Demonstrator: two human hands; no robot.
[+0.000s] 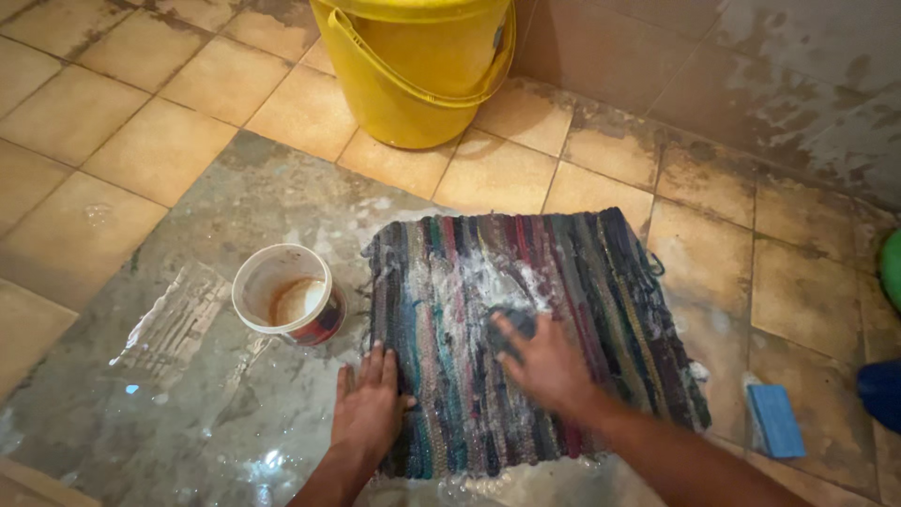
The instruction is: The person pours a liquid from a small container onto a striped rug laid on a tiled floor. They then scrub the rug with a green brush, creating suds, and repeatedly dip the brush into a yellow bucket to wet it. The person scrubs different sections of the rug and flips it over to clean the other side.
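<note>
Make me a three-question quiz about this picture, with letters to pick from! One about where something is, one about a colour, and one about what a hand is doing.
1. Where is the small white tub?
A. on the rug
B. on the wet floor left of the rug
C. inside the bucket

2. What colour is the big bucket?
A. yellow
B. red
C. white

3. What is the right hand doing?
A. hanging in the air
B. holding the blue block
C. pressing a dark scrubber on the rug

Answers:
1 B, the tub stands beside the striped rug.
2 A, its wall and handle are yellow.
3 C, its fingers cover the dark scrubber amid suds; the blue block lies apart.
</note>
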